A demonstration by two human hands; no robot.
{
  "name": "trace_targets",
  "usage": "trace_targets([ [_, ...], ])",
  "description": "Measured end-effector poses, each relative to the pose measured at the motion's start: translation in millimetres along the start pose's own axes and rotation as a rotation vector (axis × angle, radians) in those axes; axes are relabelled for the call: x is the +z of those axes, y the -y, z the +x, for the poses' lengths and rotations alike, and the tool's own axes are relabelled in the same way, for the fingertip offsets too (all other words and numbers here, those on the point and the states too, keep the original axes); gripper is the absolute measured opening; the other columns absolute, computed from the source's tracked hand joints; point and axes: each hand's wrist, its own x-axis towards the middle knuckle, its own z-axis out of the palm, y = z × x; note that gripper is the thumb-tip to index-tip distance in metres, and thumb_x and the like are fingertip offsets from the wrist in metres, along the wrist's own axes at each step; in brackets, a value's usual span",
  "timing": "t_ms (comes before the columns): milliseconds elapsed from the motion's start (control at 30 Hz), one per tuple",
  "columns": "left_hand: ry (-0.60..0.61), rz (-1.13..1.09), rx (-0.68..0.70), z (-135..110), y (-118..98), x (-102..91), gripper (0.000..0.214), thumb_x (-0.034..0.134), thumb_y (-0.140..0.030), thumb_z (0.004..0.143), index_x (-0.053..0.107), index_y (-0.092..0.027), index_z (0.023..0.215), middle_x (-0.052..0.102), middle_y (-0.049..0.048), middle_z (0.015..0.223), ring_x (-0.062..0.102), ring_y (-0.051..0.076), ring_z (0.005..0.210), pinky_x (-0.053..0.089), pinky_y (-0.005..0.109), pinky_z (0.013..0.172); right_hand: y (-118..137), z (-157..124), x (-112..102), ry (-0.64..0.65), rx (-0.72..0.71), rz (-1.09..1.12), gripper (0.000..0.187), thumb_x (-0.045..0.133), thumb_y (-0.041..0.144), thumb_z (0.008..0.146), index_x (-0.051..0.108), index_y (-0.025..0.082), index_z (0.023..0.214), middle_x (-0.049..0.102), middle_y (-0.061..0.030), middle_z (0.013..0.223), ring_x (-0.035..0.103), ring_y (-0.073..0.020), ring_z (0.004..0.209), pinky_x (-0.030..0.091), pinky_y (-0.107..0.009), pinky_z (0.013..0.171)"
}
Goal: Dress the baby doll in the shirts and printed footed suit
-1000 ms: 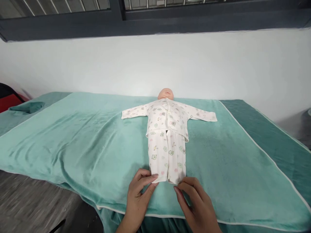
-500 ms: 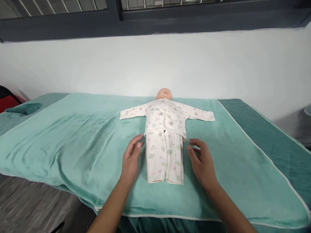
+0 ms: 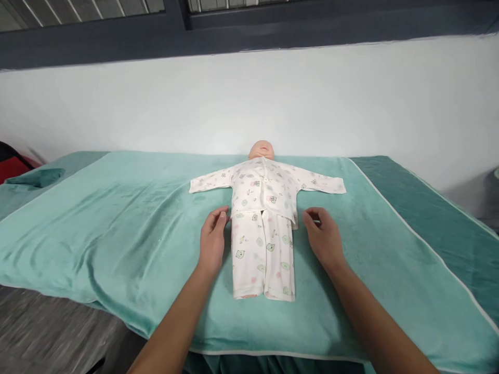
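Observation:
A baby doll lies on its back, its head [image 3: 261, 149] toward the wall. It wears a white printed long-sleeved shirt [image 3: 259, 187] with buttons down the front, sleeves stretched out to both sides. Matching white pants [image 3: 249, 259] cover its legs, and the shirt hem overlaps their waist. My left hand [image 3: 212, 240] is beside the left edge of the hem, fingers loosely curled and holding nothing visible. On the other side, my right hand [image 3: 325, 236] hovers a little off the hem, thumb and fingers apart, nothing between them.
Under the doll a light green blanket [image 3: 128, 218] with pale edging is spread over a bed, wrinkled at the left. A darker green cover [image 3: 421, 192] shows at the right. A white wall [image 3: 249, 98] stands behind, below a dark window frame [image 3: 117, 41]. Something red [image 3: 13, 167] sits far left.
Both hands have moved slightly up along the doll's sides, with their fingers curled in more. The doll's clothes look the same; the view has shifted a little.

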Motion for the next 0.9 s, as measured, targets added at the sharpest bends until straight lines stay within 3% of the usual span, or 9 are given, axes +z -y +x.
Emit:
trace_targets([
  [100,0.013,-0.141,-0.068,24.7,0.1,9.0,0.034,0.068,-0.044,0.087,0.069,-0.020,0.111,0.065,0.0085,0.132,0.059,0.023,0.123,0.045,0.038,0.109,-2.8,13.7,7.0,0.122,-0.091,-0.102,0.020,0.050,0.036,0.090,0.063,0.020,0.088,0.069,-0.0062,0.088,0.061,-0.0202,0.081,0.045,-0.034,0.075],
  [233,0.088,-0.262,-0.194,51.7,-2.3,21.2,0.040,0.070,-0.044,0.086,0.067,-0.019,0.117,0.068,0.0097,0.128,0.062,0.025,0.120,0.048,0.041,0.106,-5.5,24.7,14.1,0.251,-0.227,-0.252,0.021,0.048,0.031,0.087,0.064,0.021,0.078,0.069,-0.0053,0.086,0.059,-0.0202,0.081,0.041,-0.032,0.073],
  [300,0.129,-0.320,-0.245,61.3,-2.9,25.4,0.042,0.069,-0.043,0.087,0.065,-0.018,0.120,0.069,0.0110,0.126,0.064,0.026,0.118,0.051,0.041,0.103,-6.4,34.7,14.5,0.208,-0.135,-0.230,0.023,0.050,0.034,0.086,0.063,0.021,0.073,0.069,-0.0045,0.080,0.059,-0.0194,0.075,0.041,-0.031,0.071],
  [400,0.204,-0.392,-0.328,71.7,-2.4,28.8,0.043,0.067,-0.045,0.088,0.066,-0.016,0.120,0.071,0.0132,0.123,0.065,0.027,0.116,0.054,0.040,0.101,-6.0,54.1,15.1,0.103,0.113,-0.107,0.026,0.051,0.038,0.086,0.062,0.020,0.071,0.069,-0.0037,0.072,0.060,-0.0186,0.067,0.042,-0.031,0.068],
  [467,0.260,-0.398,-0.357,75.5,-1.9,29.5,0.043,0.068,-0.044,0.088,0.068,-0.013,0.117,0.072,0.0144,0.120,0.066,0.028,0.114,0.055,0.040,0.099,-3.7,63.9,17.8,0.113,0.196,-0.053,0.030,0.050,0.041,0.087,0.061,0.020,0.069,0.069,-0.0035,0.070,0.060,-0.0179,0.064,0.042,-0.030,0.066],
  [633,0.351,-0.355,-0.344,75.2,-2.3,28.0,0.044,0.076,-0.035,0.083,0.067,-0.013,0.120,0.073,0.0138,0.117,0.069,0.027,0.109,0.057,0.040,0.097,3.0,66.3,27.0,0.206,0.095,-0.106,0.038,0.053,0.050,0.087,0.057,0.020,0.064,0.059,-0.0005,0.062,0.050,-0.0159,0.061,0.035,-0.029,0.062],
  [900,0.366,-0.384,-0.337,78.3,-3.2,33.3,0.062,0.080,-0.025,0.077,0.059,-0.014,0.135,0.072,0.0152,0.122,0.070,0.030,0.109,0.058,0.044,0.097,5.7,60.5,28.5,0.337,0.158,0.256,0.031,0.054,0.051,0.087,0.054,0.021,0.081,0.046,0.0052,0.063,0.039,-0.0114,0.056,0.030,-0.025,0.052],
])
